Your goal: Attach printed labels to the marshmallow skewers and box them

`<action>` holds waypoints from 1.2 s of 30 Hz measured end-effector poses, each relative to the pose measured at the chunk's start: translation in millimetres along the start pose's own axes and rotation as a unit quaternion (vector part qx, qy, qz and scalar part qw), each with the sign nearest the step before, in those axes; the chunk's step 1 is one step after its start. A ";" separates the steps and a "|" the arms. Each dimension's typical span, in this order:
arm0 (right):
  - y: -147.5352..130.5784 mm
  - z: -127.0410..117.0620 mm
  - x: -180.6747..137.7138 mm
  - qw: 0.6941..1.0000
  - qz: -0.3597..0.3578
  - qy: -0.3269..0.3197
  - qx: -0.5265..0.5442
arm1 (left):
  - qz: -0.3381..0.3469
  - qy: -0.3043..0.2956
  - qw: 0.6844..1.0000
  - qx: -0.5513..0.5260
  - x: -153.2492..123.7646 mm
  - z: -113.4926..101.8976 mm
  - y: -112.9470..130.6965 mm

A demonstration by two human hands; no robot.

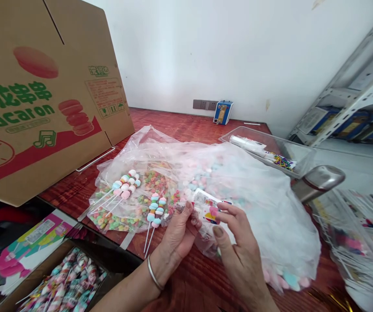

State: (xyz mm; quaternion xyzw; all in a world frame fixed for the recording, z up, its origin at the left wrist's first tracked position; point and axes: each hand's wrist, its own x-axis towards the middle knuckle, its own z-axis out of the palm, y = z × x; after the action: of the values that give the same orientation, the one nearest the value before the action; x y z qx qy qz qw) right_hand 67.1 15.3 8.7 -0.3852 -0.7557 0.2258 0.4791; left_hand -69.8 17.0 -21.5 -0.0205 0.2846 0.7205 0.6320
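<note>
My left hand (178, 232), with a silver bangle at the wrist, pinches a crumpled clear plastic wrapper (194, 219) between thumb and fingers. Facing it, my right hand (240, 242) has its fingers apart, fingertips beside a small printed packet (208, 211); whether they touch it I cannot tell. Just left of my hands lie two marshmallow skewers (155, 210) on white sticks. Farther left, several more marshmallow skewers (128, 184) rest on a clear bag of colourful ring candies (118, 219). A large translucent bag of pastel marshmallows (264, 203) spreads behind and right of my right hand.
A big cardboard carton (53, 86) stands at left. Below it, an open box (66, 281) holds many wrapped skewers. At right are a clear tray (299, 151), a metal flask (319, 180) and a bin of printed bags (352, 234). A blue device (223, 112) sits by the wall.
</note>
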 end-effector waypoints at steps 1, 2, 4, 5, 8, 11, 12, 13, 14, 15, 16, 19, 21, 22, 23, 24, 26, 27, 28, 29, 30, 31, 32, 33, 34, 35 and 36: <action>0.2 4.2 -0.3 1.000 -0.001 -0.013 -0.004 | 0.009 -0.007 1.000 0.016 -1.9 1.3 0.7; 0.8 8.2 -0.8 1.000 -0.001 -0.019 -0.007 | 0.016 -0.015 0.999 0.031 -4.2 2.4 1.3; 2.3 14.1 -2.8 1.000 -0.001 -0.017 -0.009 | 0.009 -0.037 0.998 0.056 -9.1 3.3 1.7; 2.6 15.7 -4.1 1.000 -0.002 -0.014 -0.010 | -0.006 -0.050 0.996 0.067 -11.2 2.9 1.8; -0.2 15.6 -7.0 1.000 -0.007 -0.013 -0.004 | -0.033 -0.077 0.993 0.082 -14.0 -2.2 6.3; -7.8 15.1 -7.7 0.999 -0.003 0.030 0.016 | 0.011 -0.044 0.998 0.053 -13.6 -11.8 29.0; -10.7 17.6 -8.0 0.999 0.006 0.041 0.023 | 0.034 -0.022 0.998 0.039 -14.0 -15.8 41.9; -13.4 22.4 -8.6 0.999 0.019 0.034 0.031 | 0.060 -0.001 0.998 0.027 -15.1 -20.2 57.1; -15.6 30.0 -9.8 0.999 0.037 0.002 0.038 | 0.089 0.016 0.996 0.018 -16.9 -25.0 73.6; -17.3 40.4 -11.6 0.996 0.060 -0.053 0.045 | 0.118 0.023 0.993 0.012 -19.5 -30.0 90.4; -18.2 53.6 -14.1 0.988 0.085 -0.124 0.046 | 0.146 0.023 0.989 0.010 -22.8 -35.3 106.5; -15.8 103.4 -23.2 0.940 0.160 -0.302 0.003 | 0.215 0.012 0.977 0.012 -34.5 -52.1 142.0; -10.8 136.3 -27.4 0.932 0.183 -0.312 -0.020 | 0.237 0.009 0.971 0.017 -41.2 -63.0 152.6; -7.8 149.9 -28.3 0.930 0.192 -0.311 -0.029 | 0.242 0.010 0.970 0.019 -43.6 -68.0 154.8; -5.0 160.8 -28.6 0.930 0.198 -0.306 -0.035 | 0.243 0.011 0.970 0.019 -45.2 -72.6 155.6; -2.7 168.6 -28.3 0.931 0.203 -0.302 -0.041 | 0.243 0.012 0.970 0.017 -46.0 -76.6 155.4; -0.2 174.3 -27.8 0.933 0.208 -0.289 -0.048 | 0.232 0.014 0.973 0.014 -44.9 -82.5 153.9; -0.3 172.3 -28.2 0.935 0.209 -0.281 -0.050 | 0.223 0.017 0.975 0.012 -43.3 -84.3 152.8; -0.9 167.1 -29.4 0.937 0.210 -0.274 -0.051 | 0.213 0.023 0.977 0.008 -41.0 -85.4 151.4; -1.9 159.1 -31.4 0.940 0.209 -0.265 -0.047 | 0.203 0.032 0.979 0.004 -38.1 -85.9 149.8; -2.9 148.4 -34.1 0.944 0.206 -0.255 -0.039 | 0.196 0.044 0.980 -0.001 -34.9 -85.9 147.8; -3.7 135.3 -37.2 0.948 0.202 -0.246 -0.027 | 0.190 0.058 0.980 -0.004 -31.5 -85.5 145.4; -4.0 120.2 -40.5 0.955 0.192 -0.226 0.008 | 0.185 0.072 0.980 -0.005 -27.9 -84.9 142.5; -3.9 103.7 -43.6 0.962 0.177 -0.204 0.035 | 0.180 0.082 0.980 -0.004 -24.3 -84.3 139.2; -3.6 86.3 -46.3 0.971 0.156 -0.176 0.046 | 0.175 0.087 0.981 -0.001 -20.8 -83.6 135.4; -3.3 68.9 -48.4 0.980 0.131 -0.147 0.041 | 0.170 0.085 0.982 0.004 -17.6 -83.0 131.3; -3.3 52.3 -49.9 0.985 0.112 -0.130 0.031 | 0.163 0.076 0.984 0.012 -14.6 -82.3 126.9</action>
State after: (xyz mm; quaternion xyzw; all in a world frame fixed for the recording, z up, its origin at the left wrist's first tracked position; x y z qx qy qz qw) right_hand 31.1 -25.1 -39.4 -0.4200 -0.7560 0.3495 0.3605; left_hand -211.2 -37.0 -36.0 -0.0207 0.3395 0.8071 0.4825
